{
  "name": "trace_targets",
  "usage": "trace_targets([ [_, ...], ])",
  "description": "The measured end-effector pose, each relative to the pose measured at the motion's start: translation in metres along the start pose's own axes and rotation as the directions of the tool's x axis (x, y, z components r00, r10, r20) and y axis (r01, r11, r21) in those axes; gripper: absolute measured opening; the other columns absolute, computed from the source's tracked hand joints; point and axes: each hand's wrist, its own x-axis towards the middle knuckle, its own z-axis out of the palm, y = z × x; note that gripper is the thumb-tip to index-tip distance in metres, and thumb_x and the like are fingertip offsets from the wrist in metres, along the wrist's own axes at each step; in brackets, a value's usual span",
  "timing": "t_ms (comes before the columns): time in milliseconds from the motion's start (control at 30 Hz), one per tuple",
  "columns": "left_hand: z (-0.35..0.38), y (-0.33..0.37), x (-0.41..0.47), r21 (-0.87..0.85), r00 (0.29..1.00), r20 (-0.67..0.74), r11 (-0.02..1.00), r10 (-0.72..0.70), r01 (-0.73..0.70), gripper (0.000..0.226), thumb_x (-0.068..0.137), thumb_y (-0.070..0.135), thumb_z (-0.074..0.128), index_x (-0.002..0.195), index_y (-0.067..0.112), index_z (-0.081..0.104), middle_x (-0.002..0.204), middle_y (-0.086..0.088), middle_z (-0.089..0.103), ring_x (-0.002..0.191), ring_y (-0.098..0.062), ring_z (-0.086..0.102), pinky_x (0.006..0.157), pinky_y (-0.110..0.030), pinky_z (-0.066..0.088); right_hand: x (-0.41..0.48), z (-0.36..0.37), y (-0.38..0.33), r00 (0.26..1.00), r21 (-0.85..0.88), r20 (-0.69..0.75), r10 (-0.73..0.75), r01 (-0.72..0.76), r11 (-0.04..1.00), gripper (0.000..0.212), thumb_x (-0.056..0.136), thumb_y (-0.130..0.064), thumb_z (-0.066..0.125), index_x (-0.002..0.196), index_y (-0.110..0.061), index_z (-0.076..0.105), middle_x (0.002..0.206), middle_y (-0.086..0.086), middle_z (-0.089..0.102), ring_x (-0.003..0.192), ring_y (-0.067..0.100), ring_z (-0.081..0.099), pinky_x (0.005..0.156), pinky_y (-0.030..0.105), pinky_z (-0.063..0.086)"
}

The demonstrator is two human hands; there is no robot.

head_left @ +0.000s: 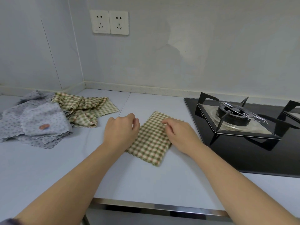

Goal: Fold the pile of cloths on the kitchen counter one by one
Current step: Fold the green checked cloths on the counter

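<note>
Left hand (121, 129) and right hand (179, 133) touch a folded, scallop-edged checked cloth (151, 142).

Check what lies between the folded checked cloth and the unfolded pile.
In the head view, the left hand beside the folded checked cloth, then bare counter up to the pile.

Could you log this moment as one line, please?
checked cloth folded | left hand at edge | right hand on it | pile unfolded
</note>
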Motion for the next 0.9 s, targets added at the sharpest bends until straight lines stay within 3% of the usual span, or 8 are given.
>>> trace_targets([
  [100, 0.0, -0.004, -0.002, -0.184, 0.993, -0.039, 0.976, 0.113, -0.119, 0.016, 0.093, 0.025, 0.054, 0.085, 0.015, 0.064, 0.053, 0.009, 0.054, 0.051, -0.014, 0.051, 0.069, -0.031, 0.037, 0.001, 0.006, 0.005, 0.99, 0.029, 0.139, -0.013, 0.009, 1.0, 0.042, 0.102, -0.014, 0.03, 0.141, -0.023, 0.045, 0.144, -0.006, 0.048, 0.133, 0.015, 0.041, 0.119, 0.042, 0.013],
  [200, -0.002, -0.011, -0.002, -0.393, 0.95, 0.111, 0.891, 0.292, -0.228, 0.016, 0.084, 0.043, 0.062, 0.089, 0.027, 0.062, 0.079, 0.017, 0.06, 0.077, -0.001, 0.057, 0.072, -0.02, 0.041, 0.003, 0.004, 0.013, 0.995, 0.077, 0.097, -0.009, 0.001, 0.997, 0.054, 0.095, 0.0, 0.03, 0.144, -0.023, 0.04, 0.152, -0.006, 0.039, 0.142, 0.013, 0.031, 0.12, 0.039, 0.002],
  [267, 0.001, -0.014, -0.001, -0.384, 0.884, 0.264, 0.883, 0.386, -0.271, 0.026, 0.08, 0.051, 0.066, 0.093, 0.031, 0.062, 0.092, 0.018, 0.058, 0.089, 0.0, 0.053, 0.077, -0.016, 0.042, 0.002, -0.001, 0.014, 0.997, 0.078, 0.077, -0.001, -0.005, 0.997, 0.064, 0.089, 0.008, 0.031, 0.143, -0.023, 0.041, 0.151, -0.004, 0.041, 0.14, 0.013, 0.034, 0.12, 0.036, 0.001],
  [333, 0.008, -0.014, -0.002, -0.34, 0.871, 0.265, 0.885, 0.414, -0.317, 0.018, 0.084, 0.042, 0.068, 0.092, 0.026, 0.063, 0.092, 0.015, 0.058, 0.087, -0.002, 0.051, 0.077, -0.022, 0.043, 0.0, -0.004, 0.014, 0.993, 0.057, 0.118, -0.004, -0.003, 0.998, 0.069, 0.086, 0.011, 0.031, 0.145, -0.024, 0.039, 0.152, -0.005, 0.039, 0.139, 0.014, 0.035, 0.121, 0.037, 0.002],
  [500, 0.007, -0.011, -0.002, -0.399, 0.938, 0.239, 0.906, 0.252, -0.142, 0.011, 0.094, 0.032, 0.058, 0.086, 0.025, 0.058, 0.083, 0.012, 0.062, 0.079, -0.005, 0.056, 0.069, -0.025, 0.046, 0.001, -0.005, 0.017, 0.978, 0.054, 0.198, -0.066, 0.056, 0.997, 0.068, 0.087, -0.003, 0.049, 0.148, -0.027, 0.031, 0.153, -0.007, 0.034, 0.139, 0.016, 0.034, 0.119, 0.041, 0.004],
  [667, 0.001, -0.009, -0.003, -0.48, 0.95, 0.243, 0.875, 0.197, -0.059, 0.019, 0.097, 0.032, 0.049, 0.083, 0.024, 0.059, 0.078, 0.007, 0.066, 0.076, -0.014, 0.06, 0.074, -0.04, 0.049, -0.004, 0.004, 0.002, 0.966, 0.222, 0.147, -0.213, 0.178, 0.959, 0.046, 0.091, -0.008, 0.06, 0.134, -0.022, 0.056, 0.139, -0.003, 0.054, 0.129, 0.011, 0.047, 0.106, 0.017, 0.033],
  [733, -0.002, -0.012, -0.002, -0.485, 0.967, 0.208, 0.874, 0.149, -0.03, 0.025, 0.1, 0.024, 0.041, 0.088, 0.022, 0.063, 0.086, 0.007, 0.067, 0.083, -0.012, 0.06, 0.078, -0.038, 0.049, -0.005, 0.007, 0.001, 0.968, 0.319, 0.169, -0.187, 0.126, 0.94, 0.04, 0.091, -0.003, 0.057, 0.127, -0.019, 0.063, 0.134, -0.004, 0.059, 0.123, 0.004, 0.05, 0.103, 0.011, 0.034],
  [900, 0.001, -0.038, 0.002, -0.361, 0.965, 0.233, 0.932, 0.124, -0.032, 0.047, 0.086, -0.004, 0.048, 0.125, 0.02, 0.058, 0.129, 0.006, 0.059, 0.122, -0.012, 0.051, 0.101, -0.023, 0.038, -0.005, 0.004, 0.006, 0.989, 0.488, 0.092, -0.119, 0.059, 0.871, 0.036, 0.093, 0.001, 0.053, 0.12, -0.018, 0.066, 0.121, -0.01, 0.064, 0.116, 0.005, 0.057, 0.103, 0.017, 0.041],
])
